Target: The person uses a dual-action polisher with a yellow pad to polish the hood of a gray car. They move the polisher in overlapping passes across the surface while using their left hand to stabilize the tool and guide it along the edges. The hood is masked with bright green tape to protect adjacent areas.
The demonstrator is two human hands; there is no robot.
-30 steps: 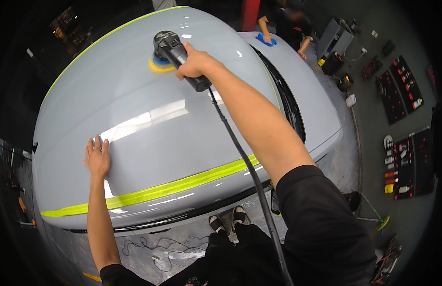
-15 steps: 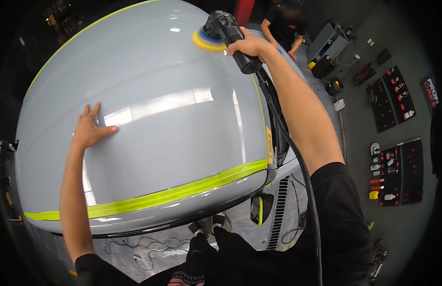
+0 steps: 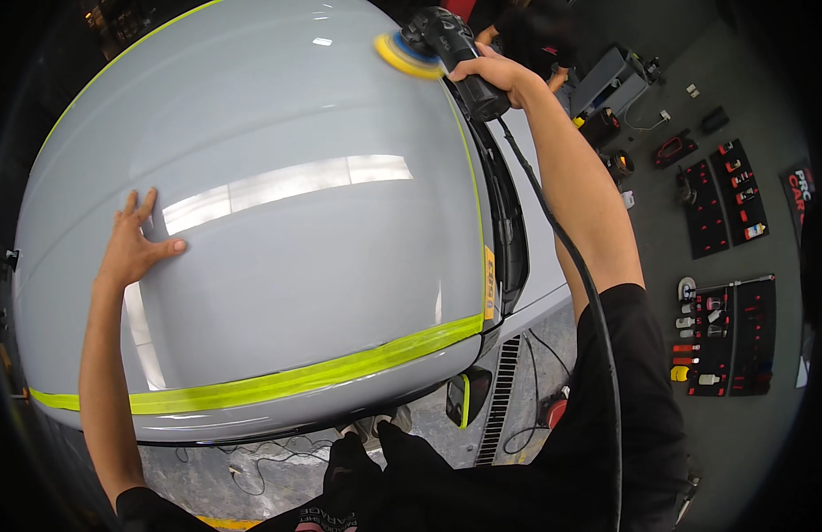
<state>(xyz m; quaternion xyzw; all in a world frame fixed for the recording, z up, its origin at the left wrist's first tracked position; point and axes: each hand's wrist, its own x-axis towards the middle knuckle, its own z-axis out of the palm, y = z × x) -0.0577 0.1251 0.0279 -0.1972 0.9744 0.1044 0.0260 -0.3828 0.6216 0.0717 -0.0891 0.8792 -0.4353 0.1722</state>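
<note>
My right hand (image 3: 504, 75) is wrapped round the body of a black polisher (image 3: 464, 66). Its yellow foam pad (image 3: 402, 58), with a blue backing, is blurred and lies at the far right edge of a glossy grey car roof (image 3: 322, 257). The black power cord (image 3: 553, 213) trails from the tool down along my right arm. My left hand (image 3: 136, 244) rests on the left part of the roof, fingers spread, holding nothing. Lime-green masking tape (image 3: 278, 377) lines the near side of the roof and runs thinly along its other edges.
Another person (image 3: 544, 44) works beyond the car at the upper right. A side mirror (image 3: 469, 396) juts out near a floor drain grate (image 3: 500, 403). Loose cables (image 3: 260, 465) lie on the floor. Tool boards (image 3: 726, 337) hang on the dark right wall.
The polisher and my right hand have moved right, to the roof's taped right edge. My left hand stays spread on the roof. The whole view has shifted slightly.
</note>
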